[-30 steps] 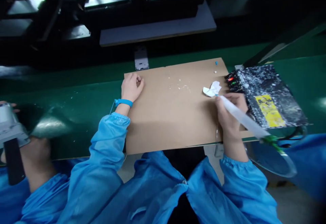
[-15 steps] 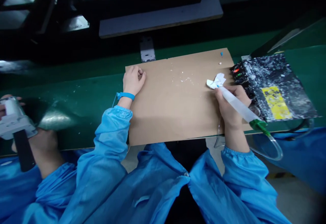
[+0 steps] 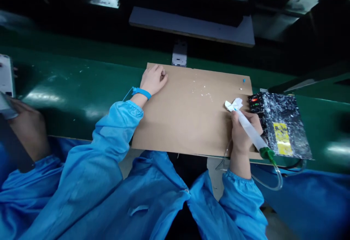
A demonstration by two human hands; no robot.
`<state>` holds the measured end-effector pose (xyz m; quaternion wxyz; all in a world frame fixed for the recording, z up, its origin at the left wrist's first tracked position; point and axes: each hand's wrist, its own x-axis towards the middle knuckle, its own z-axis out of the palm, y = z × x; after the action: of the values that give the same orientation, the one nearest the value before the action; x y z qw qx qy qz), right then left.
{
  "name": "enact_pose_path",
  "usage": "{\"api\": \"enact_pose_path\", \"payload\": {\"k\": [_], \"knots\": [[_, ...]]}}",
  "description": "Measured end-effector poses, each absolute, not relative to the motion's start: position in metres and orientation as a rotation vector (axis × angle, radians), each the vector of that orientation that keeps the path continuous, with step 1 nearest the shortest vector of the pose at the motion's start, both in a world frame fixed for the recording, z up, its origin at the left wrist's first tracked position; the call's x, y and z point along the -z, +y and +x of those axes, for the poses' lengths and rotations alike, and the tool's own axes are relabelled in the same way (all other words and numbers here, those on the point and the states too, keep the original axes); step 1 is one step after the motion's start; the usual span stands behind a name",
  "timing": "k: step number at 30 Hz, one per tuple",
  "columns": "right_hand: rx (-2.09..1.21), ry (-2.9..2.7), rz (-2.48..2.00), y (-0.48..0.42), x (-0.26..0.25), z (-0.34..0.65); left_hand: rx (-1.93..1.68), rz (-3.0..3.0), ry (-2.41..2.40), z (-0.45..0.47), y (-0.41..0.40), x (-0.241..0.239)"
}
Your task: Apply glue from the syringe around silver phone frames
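Note:
My right hand [image 3: 244, 130] grips a translucent dispensing syringe [image 3: 250, 130] with a green cap, and a clear tube runs from that cap. The syringe's tip end touches a crumpled white tissue [image 3: 234, 105] over the right part of the brown cardboard sheet [image 3: 175, 123]. On the sheet's upper left corner lies my left hand [image 3: 153, 79], its fingers curled in a loose fist with nothing visible in it. A blue wrist strap [image 3: 141, 93] circles that wrist. Small white bits lie scattered on the cardboard between my hands.
At the right stands a black, white-smeared control box [image 3: 287, 123] with lit displays and a yellow label. A pale phone-shaped panel [image 3: 179, 53] lies behind the cardboard, below a grey shelf [image 3: 191, 25]. A small blue cap [image 3: 244, 81] lies near the corner. A co-worker's hand [image 3: 27, 127] is at left.
The view has turned and shifted, so the scene sits differently in the picture. Both my hands keep about the same places on the cardboard. The co-worker's held object has moved partly out of view.

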<state>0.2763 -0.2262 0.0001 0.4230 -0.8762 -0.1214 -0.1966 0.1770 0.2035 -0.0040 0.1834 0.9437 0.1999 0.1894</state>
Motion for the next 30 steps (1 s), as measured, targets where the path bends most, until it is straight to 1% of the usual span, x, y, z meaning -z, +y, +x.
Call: {"api": "enact_pose_path", "payload": {"k": [9,23,27,30], "knots": [[0.482,-0.343,-2.208,-0.225,-0.007,0.271,-0.582,2.59,0.577,0.181,0.21,0.019],[0.554,-0.306,-2.245,-0.229,-0.002,0.286,-0.51,2.656,0.552,0.177,0.193,-0.002],[0.546,-0.292,-2.203,-0.224,-0.007,0.284,-0.56,2.629,0.708,0.175,0.205,-0.003],[0.536,-0.235,-2.235,-0.22,-0.01,0.285,-0.639,2.586,1.006,0.162,0.242,-0.008]]}}
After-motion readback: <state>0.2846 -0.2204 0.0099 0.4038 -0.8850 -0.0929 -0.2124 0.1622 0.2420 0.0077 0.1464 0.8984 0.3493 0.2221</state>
